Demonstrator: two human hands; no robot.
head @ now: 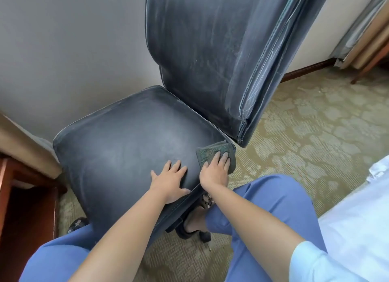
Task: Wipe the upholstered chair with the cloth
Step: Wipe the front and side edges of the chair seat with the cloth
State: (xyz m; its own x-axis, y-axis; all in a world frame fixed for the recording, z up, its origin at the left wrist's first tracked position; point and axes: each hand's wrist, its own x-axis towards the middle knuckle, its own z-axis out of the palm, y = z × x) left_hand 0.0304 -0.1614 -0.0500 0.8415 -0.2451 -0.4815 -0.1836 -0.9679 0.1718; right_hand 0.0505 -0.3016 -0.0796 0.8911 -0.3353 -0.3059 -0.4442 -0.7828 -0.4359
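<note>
Now we press the folded cloth flat under our right hand, fingers straight, at the chair seat's near right corner. Our left hand lies spread on the seat, grip empty, likely steadying the chair.

The right hand pressed flat on the green cloth at the chair seat's four-o'clock corner; the left hand lay spread at nine o'clock of it.
</note>
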